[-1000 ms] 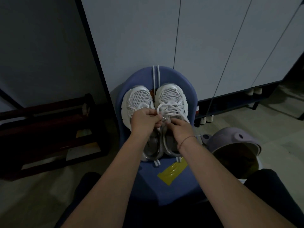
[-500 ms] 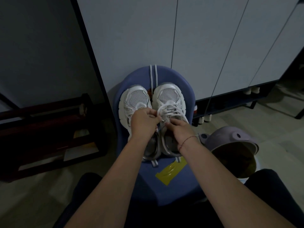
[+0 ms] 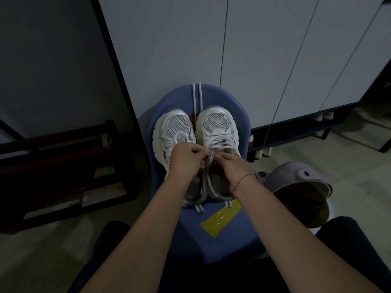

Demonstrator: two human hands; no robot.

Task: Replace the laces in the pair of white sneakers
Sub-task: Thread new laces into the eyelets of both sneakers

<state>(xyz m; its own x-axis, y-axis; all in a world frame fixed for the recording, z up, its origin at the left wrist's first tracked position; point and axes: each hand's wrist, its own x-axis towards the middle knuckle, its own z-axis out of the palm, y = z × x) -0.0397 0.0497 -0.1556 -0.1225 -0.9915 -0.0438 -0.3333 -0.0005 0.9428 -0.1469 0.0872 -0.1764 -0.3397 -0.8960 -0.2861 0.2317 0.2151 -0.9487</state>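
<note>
Little had moved in the last second, the left hand (image 3: 186, 159) and right hand (image 3: 232, 168) staying pinched on the lace (image 3: 220, 142) at six o'clock of its crossings on the right sneaker (image 3: 218, 121) atop the blue seat (image 3: 243, 115), so threading looked unfinished, the left sneaker (image 3: 175, 130) at nine o'clock apparently bare.

no text, label, brand or number can be read anywhere; the light is too dim.
</note>
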